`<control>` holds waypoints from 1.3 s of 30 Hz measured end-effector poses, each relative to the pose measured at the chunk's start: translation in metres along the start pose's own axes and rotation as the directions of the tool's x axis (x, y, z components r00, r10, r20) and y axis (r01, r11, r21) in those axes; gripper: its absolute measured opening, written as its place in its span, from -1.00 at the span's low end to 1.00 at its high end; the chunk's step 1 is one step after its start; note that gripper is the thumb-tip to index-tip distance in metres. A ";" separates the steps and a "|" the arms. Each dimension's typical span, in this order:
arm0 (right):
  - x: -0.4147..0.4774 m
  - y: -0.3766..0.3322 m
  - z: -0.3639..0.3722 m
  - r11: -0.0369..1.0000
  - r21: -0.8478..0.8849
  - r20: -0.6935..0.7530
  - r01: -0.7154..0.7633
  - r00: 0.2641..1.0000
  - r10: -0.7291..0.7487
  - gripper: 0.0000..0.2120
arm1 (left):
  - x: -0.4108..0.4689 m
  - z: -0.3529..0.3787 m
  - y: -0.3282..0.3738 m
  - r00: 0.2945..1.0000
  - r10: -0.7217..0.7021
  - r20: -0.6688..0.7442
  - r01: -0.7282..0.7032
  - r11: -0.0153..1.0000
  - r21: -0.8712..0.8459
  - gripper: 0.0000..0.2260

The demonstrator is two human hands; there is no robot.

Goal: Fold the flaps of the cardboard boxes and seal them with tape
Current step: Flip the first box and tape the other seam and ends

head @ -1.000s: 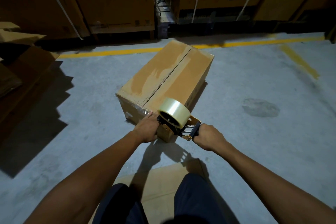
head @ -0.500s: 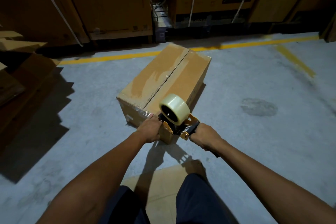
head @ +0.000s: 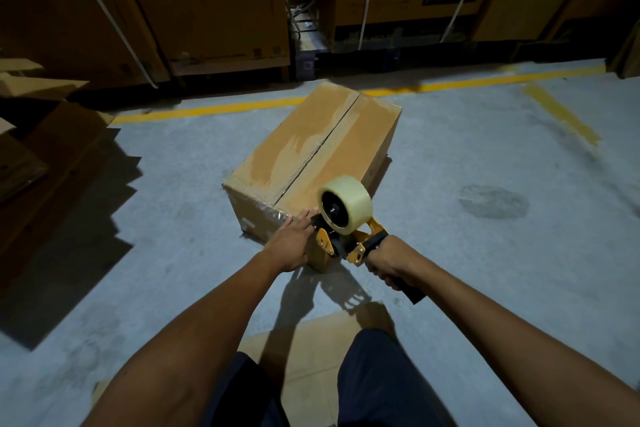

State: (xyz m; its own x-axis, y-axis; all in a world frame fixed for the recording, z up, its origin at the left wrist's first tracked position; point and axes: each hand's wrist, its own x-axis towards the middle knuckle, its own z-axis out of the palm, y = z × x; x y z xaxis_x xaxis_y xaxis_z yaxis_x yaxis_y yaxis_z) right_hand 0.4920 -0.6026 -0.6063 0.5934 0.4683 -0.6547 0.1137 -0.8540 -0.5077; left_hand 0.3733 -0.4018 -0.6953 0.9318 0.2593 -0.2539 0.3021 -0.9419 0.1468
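A: Where's the box?
B: On the concrete floor, far end near the yellow line. Flaps shut, glossy tape along the seam. Long axis runs away from the person, slanting right.
A: Hands?
B: Left hand lies w/ fingers straight on the near end face, tips up at the top edge, pressing there. Right hand is clenched round the handle of the tape dispenser, w/ the roll over the box's nearest corner.
A: So what does the next move turn on?
B: Dispenser head looks to be against the near end, just right of the left fingers. Seam & the rest of the box lie ahead of both hands. So prob. a tear-off: a pull back toward the person, along the long axis, away from the box. Right hand would pull while the left, nearer the tape end, pins it. Can't tell if the strip's cut yet.
A: Vs. 1 sec ago?
B: Left fingers were lower on the end face & now reach the top edge. Right hand has come back toward the person, so the handle's black butt now shows below the fist. Roll has turned, so its dark hub faces the camera. Box hasn't shifted.
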 end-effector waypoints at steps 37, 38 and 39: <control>0.172 0.105 -0.042 0.147 0.927 0.319 -0.344 0.932 0.170 -0.74 | 0.191 -0.045 0.042 0.989 0.007 -0.149 -0.022 0.995 -0.093 -0.42; 0.184 0.108 -0.041 0.101 0.937 0.314 -0.335 0.932 0.180 -0.75 | 0.195 -0.043 0.041 0.986 0.008 -0.164 -0.027 0.993 -0.116 -0.42; 0.196 0.111 -0.041 0.062 0.943 0.311 -0.327 0.932 0.186 -0.75 | 0.197 -0.039 0.040 0.982 0.008 -0.188 -0.033 0.991 -0.133 -0.42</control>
State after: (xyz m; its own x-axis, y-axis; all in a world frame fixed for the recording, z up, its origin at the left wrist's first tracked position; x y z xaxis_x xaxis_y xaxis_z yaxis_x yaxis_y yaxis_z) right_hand 0.6535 -0.6154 -0.7678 0.3267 0.3481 -0.8787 -0.9383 0.0077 -0.3458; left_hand 0.5769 -0.3798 -0.7018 0.9553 0.2874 -0.0686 0.2950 -0.9133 0.2810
